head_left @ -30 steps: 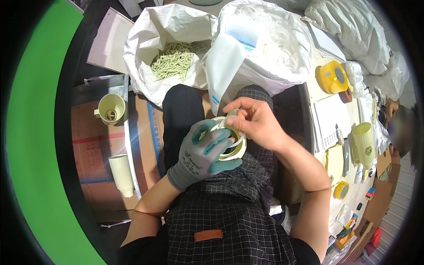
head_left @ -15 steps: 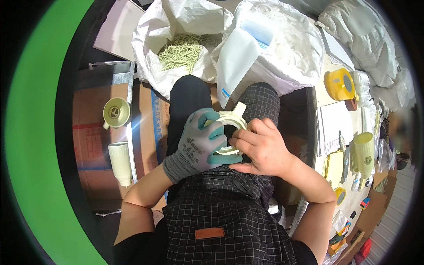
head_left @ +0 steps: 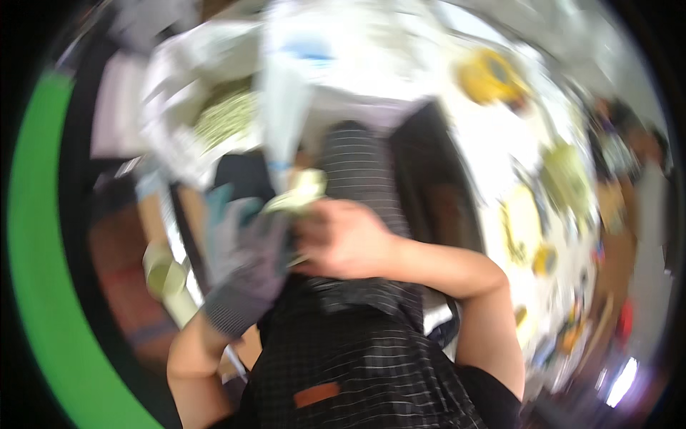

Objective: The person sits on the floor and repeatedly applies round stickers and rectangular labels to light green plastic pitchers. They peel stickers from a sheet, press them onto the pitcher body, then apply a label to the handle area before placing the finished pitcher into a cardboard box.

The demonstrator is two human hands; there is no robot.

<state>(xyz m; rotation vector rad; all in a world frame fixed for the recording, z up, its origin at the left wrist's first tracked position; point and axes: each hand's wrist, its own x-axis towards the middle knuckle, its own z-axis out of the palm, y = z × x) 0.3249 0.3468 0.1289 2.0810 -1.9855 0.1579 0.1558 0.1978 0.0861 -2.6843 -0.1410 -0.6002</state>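
Observation:
Motion blurs the whole picture. A pale green ring-shaped part with a stubby tab [head_left: 306, 187] shows above my hands, over my lap. My right hand [head_left: 343, 236], bare, has its fingers curled against it and grips it. On the other side my left hand [head_left: 246, 239], in a grey and teal glove, is close against the part. Its fingers are smeared, so I cannot make out whether they still grip it. The lower part of the ring is hidden behind my hands.
Ahead stands a white sack [head_left: 168, 100] with many thin pale green pieces [head_left: 227, 118]. A whitish table [head_left: 471, 154] on the right carries yellow tape rolls [head_left: 489, 77] and a pale green jug-like vessel [head_left: 564, 179]. Pale green cup-shaped parts [head_left: 164, 275] are at the left.
The view has swung, so the sacks and table appear further left. Both hands and the ring part also appear further left. My gloved fingers look less wrapped around the ring.

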